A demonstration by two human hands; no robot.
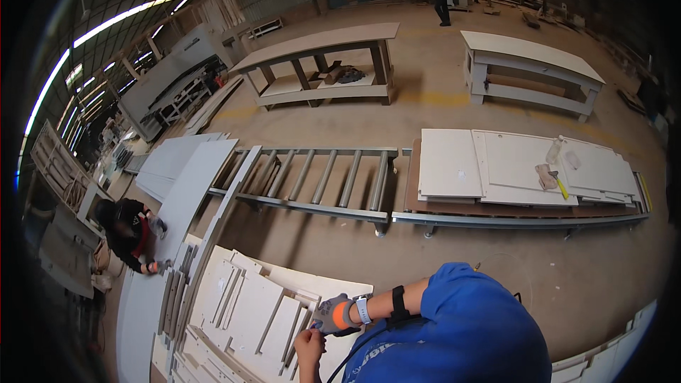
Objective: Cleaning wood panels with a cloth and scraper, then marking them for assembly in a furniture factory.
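Observation:
My right hand [332,315] wears a grey glove with an orange cuff and reaches in from the right, its fingers bent. Just below it is my bare left hand [309,346], closed, with its fingertips against the glove's fingers. A small dark bluish-red spot shows where the two meet; what it is I cannot make out. Beneath and beside both hands lies a stack of white panels [213,276], with narrow strips [273,326] scattered on top.
At left a co-worker [128,234] leans over a long white board [152,298]. A roller conveyor [319,177] runs beyond the stack. Right of it, white boards [525,163] hold a cloth [546,176] and a yellow-handled tool [562,189]. Two workbenches [319,37] [532,53] stand farther back.

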